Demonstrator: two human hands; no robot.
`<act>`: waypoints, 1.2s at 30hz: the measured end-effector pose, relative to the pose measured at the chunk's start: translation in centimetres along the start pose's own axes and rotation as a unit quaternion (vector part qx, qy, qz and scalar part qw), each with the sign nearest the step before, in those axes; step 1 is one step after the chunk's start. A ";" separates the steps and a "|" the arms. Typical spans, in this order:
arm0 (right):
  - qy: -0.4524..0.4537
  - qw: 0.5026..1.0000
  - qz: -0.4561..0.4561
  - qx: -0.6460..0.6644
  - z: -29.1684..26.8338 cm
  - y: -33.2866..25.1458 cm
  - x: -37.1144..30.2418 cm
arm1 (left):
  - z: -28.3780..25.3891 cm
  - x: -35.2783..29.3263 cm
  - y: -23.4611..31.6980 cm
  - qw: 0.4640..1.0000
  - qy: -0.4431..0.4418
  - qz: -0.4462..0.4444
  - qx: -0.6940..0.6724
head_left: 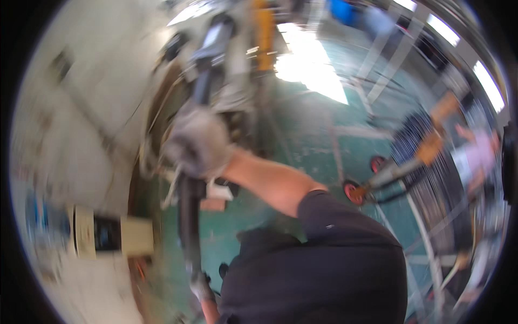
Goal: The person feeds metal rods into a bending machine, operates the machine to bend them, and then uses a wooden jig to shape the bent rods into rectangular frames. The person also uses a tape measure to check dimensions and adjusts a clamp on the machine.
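A long dark tube-shaped tool [190,216] runs up the left-centre, its exact kind blurred by motion. My right hand [197,141], in a pale grey-white glove, is closed around its upper part, and my bare forearm reaches in from the right. At the tool's lower end is my left hand [202,286], also gloved and small in the view; its fingers seem wrapped round the tube. Beyond my right hand, the shaft continues toward a grey-blue part [212,40] with a dark top. Smeared machinery or metal parts [237,113] lie beside the shaft.
A pale wall [91,108] stands close on the left, with a cream box [137,236] against it. On the right are a wheeled cart [396,170] with red-hubbed wheels, stacked dark rods [448,200] and a person in pink [480,156]. The floor [313,135] is green.
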State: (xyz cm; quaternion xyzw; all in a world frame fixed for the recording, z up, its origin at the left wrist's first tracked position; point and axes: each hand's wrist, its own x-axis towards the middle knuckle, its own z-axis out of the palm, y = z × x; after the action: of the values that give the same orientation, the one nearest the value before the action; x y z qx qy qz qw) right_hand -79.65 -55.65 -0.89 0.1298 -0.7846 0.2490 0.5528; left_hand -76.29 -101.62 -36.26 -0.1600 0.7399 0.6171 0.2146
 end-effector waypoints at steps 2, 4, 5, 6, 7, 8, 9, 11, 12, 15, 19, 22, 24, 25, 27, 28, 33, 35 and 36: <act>0.023 0.998 -0.011 -0.051 0.7 -0.2 -1.3 | -1.4 3.8 1.6 0.986 -0.081 0.025 0.143; 0.036 0.997 0.022 -0.064 3.1 -1.5 -1.9 | -3.5 8.1 0.1 0.976 -0.083 -0.009 0.199; 0.058 0.995 0.022 -0.073 1.4 0.4 -0.2 | -1.1 9.0 1.2 0.973 -0.108 -0.006 0.205; 0.075 0.994 0.039 -0.064 2.8 0.5 -1.1 | -1.0 9.8 1.1 0.968 -0.122 -0.014 0.218; 0.074 0.993 0.046 -0.074 3.7 0.0 -1.7 | 0.0 10.9 1.2 0.962 -0.148 -0.017 0.229; 0.071 0.993 0.052 -0.078 4.3 -0.2 -2.4 | 0.3 11.5 1.2 0.955 -0.174 -0.017 0.239; 0.028 0.992 0.073 -0.101 3.5 -0.5 -2.4 | 1.4 12.7 1.6 0.945 -0.211 -0.016 0.251; 0.036 0.993 0.070 -0.083 5.5 -0.5 -1.6 | 1.0 14.6 3.1 0.936 -0.236 -0.006 0.260; 0.052 0.992 0.075 -0.087 5.0 0.9 -0.8 | 1.7 15.8 4.8 0.928 -0.252 0.010 0.275; 0.084 0.983 0.107 -0.126 0.6 1.0 -3.8 | 5.8 18.0 5.6 0.885 -0.336 0.021 0.322; 0.071 0.989 0.097 -0.089 2.4 1.9 -2.5 | 5.2 20.4 7.6 0.880 -0.340 0.038 0.329; 0.076 0.988 0.098 -0.095 3.3 2.3 -2.4 | 6.2 21.0 8.3 0.878 -0.340 0.031 0.336; 0.075 0.987 0.095 -0.104 3.4 2.6 -2.3 | 6.3 21.1 8.7 0.874 -0.342 0.027 0.344; 0.071 0.988 0.090 -0.105 3.3 2.8 -2.3 | 6.6 20.9 8.7 0.873 -0.343 0.027 0.346; 0.075 0.988 0.087 -0.099 3.4 2.9 -2.4 | 7.2 20.7 8.8 0.869 -0.347 0.023 0.354; 0.079 0.989 0.084 -0.097 3.4 3.0 -2.5 | 7.3 20.6 8.8 0.867 -0.349 0.021 0.356; 0.096 0.990 0.073 -0.078 3.1 2.4 -2.5 | 7.7 20.3 8.7 0.860 -0.356 0.013 0.365; 0.087 0.990 0.081 -0.070 3.0 2.2 -2.4 | 7.8 20.3 8.7 0.858 -0.358 0.011 0.367; 0.083 0.991 0.084 -0.067 3.0 2.2 -2.4 | 8.0 20.2 8.7 0.858 -0.360 0.011 0.367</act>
State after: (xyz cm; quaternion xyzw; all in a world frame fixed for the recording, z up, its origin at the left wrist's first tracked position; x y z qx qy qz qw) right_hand -82.21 -55.59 -4.49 0.0046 -0.7591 0.2513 0.6005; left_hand -97.06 -91.59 -40.48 0.1721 0.7858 0.3174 0.5021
